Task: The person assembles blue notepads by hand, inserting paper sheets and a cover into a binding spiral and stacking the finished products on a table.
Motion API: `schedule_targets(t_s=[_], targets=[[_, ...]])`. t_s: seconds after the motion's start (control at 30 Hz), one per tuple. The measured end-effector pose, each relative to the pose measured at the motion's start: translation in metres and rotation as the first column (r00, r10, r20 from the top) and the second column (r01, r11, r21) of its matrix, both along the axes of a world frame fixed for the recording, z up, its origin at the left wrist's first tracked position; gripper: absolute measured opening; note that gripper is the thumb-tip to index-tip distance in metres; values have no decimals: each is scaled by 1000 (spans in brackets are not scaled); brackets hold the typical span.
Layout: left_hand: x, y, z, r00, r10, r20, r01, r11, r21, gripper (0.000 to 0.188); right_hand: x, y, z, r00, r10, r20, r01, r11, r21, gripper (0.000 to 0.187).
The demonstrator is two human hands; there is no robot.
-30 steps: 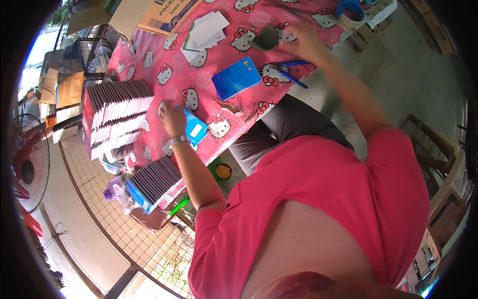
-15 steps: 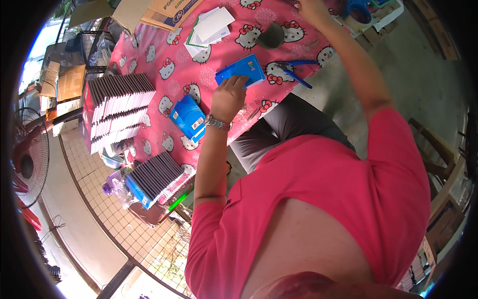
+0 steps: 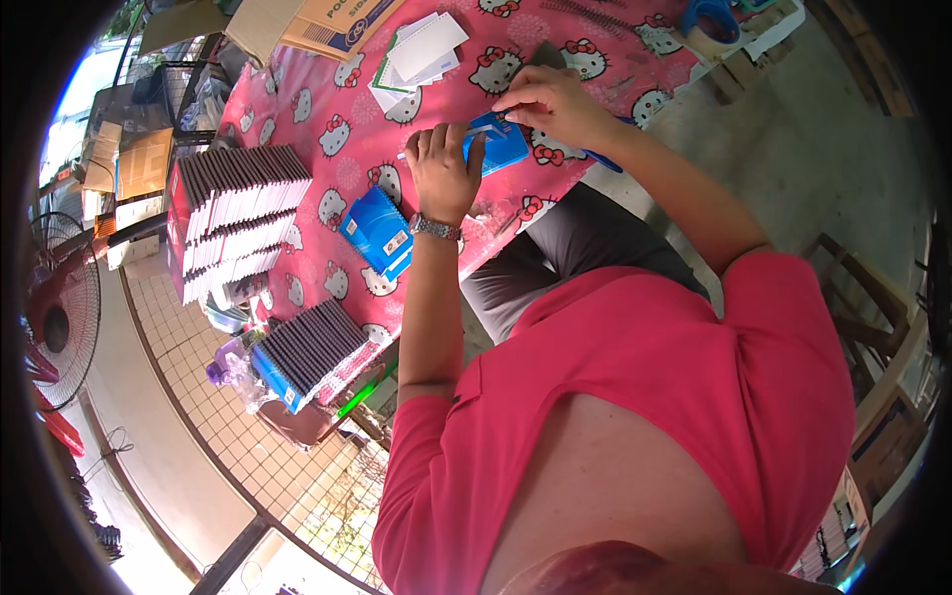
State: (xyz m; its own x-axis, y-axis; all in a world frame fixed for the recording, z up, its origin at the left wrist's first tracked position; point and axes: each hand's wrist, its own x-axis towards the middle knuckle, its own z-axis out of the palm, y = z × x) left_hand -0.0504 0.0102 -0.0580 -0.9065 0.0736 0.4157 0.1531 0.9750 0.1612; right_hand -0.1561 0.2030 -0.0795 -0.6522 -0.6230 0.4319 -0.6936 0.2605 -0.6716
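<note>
Booklet pinned flat under my left hand, right hand pinching its top edge; loosen either grip and it may skid across the slick tablecloth.

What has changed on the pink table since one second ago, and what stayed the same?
The left hand moved from the small blue booklets near the table edge up onto the blue booklet farther in and now presses on it. The right hand came back from the far side and pinches that booklet's top edge. The stacks of dark booklets and the white cards stayed put.
</note>
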Motion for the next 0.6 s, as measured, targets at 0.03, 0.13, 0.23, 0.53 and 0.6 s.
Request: schedule_targets(t_s=[0.03, 0.13, 0.23, 0.53, 0.6], targets=[[1, -1, -1, 1000, 4, -3, -4, 1000, -5, 23, 1, -1, 1, 1000, -2, -17, 3, 1000, 4, 17], [0, -1, -1, 1000, 9, -10, -9, 1000, -1, 22, 2, 2, 3, 997, 17, -74, -16, 1000, 12, 16], [-1, 1, 1, 999, 13, 31, -13, 1000, -3, 21, 3, 5, 1, 994, 105, -24, -106, 994, -27, 17], [-1, 18, -4, 999, -48, -24, 49, 999, 17, 32, 13, 5, 19, 980, 128, 151, -132, 991, 21, 31], [1, 21, -3, 999, -37, 11, 37, 999, -16, 32, 11, 6, 33, 937, 141, 319, -183, 977, 105, 32]])
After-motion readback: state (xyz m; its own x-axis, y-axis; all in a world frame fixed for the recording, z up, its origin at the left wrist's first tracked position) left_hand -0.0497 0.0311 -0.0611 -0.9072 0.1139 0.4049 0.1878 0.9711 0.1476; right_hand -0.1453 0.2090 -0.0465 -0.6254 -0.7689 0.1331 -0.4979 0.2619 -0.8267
